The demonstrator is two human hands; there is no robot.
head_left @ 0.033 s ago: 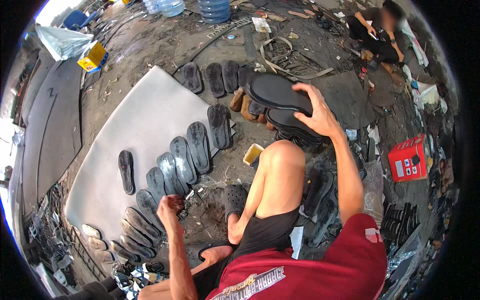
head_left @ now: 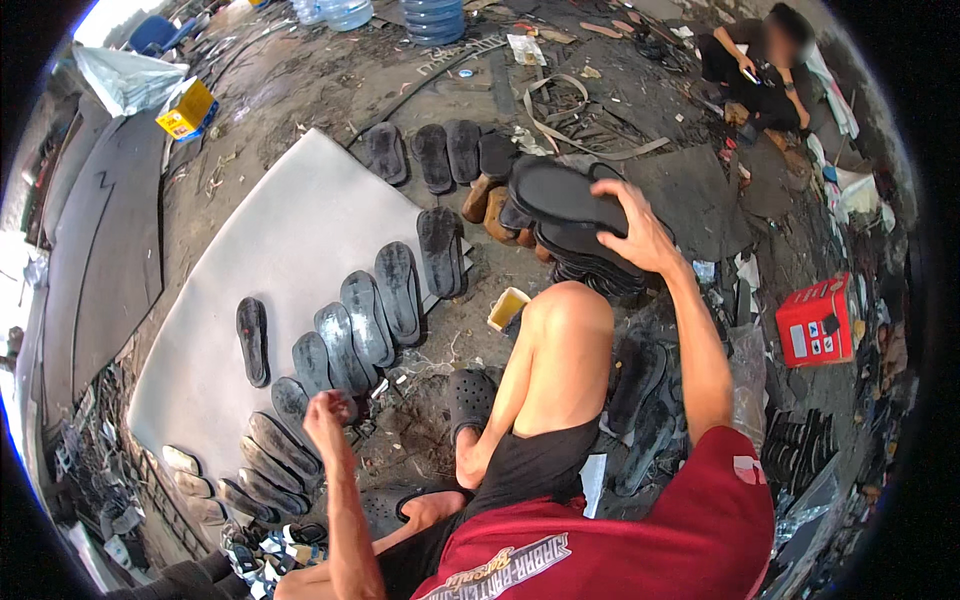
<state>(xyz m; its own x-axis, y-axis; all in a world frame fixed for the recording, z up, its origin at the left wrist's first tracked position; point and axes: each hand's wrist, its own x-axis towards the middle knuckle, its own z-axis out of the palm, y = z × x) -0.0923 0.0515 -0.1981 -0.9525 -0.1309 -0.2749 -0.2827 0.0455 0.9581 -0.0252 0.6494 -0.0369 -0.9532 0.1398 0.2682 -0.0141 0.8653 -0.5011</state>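
Note:
My right hand [head_left: 640, 235] grips the edge of a black shoe sole [head_left: 562, 192], thumb on one side and fingers over the other. Beneath it sits a stack of black soles [head_left: 590, 272], beside brown shoe lasts [head_left: 497, 215]. My left hand [head_left: 327, 418] is closed with curled fingers, close to the near ends of a row of dark soles [head_left: 367, 318]; whatever its fingers may hold is hidden. That row runs across the edge of a pale grey sheet [head_left: 225, 270]. One narrow sole [head_left: 252, 342] lies alone on the sheet.
Between row and stack stands a small yellowish tub [head_left: 508, 308]. More soles [head_left: 640, 385] lie right of my knee, and a red box [head_left: 817, 320] is farther right. Another person [head_left: 760, 70] crouches at the far right. Large blue water bottles [head_left: 432, 20] stand at the back.
My right hand has shifted slightly right and down with the sole, uncovering more of the dark sole behind it. My left hand has moved a little leftward over the row.

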